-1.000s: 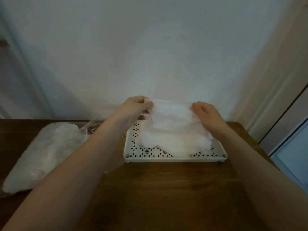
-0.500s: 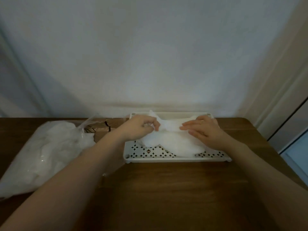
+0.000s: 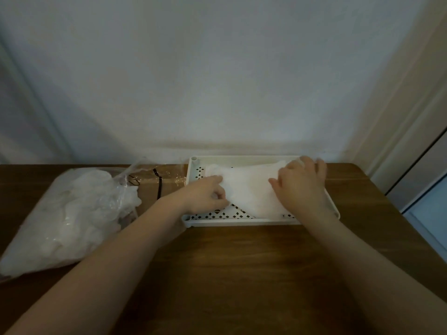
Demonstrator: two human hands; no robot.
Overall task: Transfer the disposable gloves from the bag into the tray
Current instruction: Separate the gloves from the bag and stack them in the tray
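A white perforated tray (image 3: 242,221) sits on the wooden counter (image 3: 242,274), its far edge close to the wall (image 3: 217,81). A layer of translucent white disposable gloves (image 3: 249,189) lies inside the tray, covering its centre and right portion; the diamond-pattern holes of the tray floor remain visible along the near edge and at the far left corner.

Left hand (image 3: 205,195) — positioned over the left part of the tray, at the left edge of the glove layer. Its fingers are curled inward, and the thumb and forefinger appear to pinch the edge of the glove material; the exact contact is partly hidden by the hand itself.

Right hand (image 3: 301,187) — resting palm-down on the right portion of the gloves. Its fingers are extended and slightly spread, pressing the material flat toward the far right corner of the tray. The fingertips are somewhat blurred.

A clear plastic bag (image 3: 65,221) lies on the counter to the left of the tray, well apart from both hands. It holds a bulk of further white gloves, and its open mouth faces the tray. A thin black item (image 3: 159,187) lies beneath the clear film between bag and tray; what it is cannot be determined.
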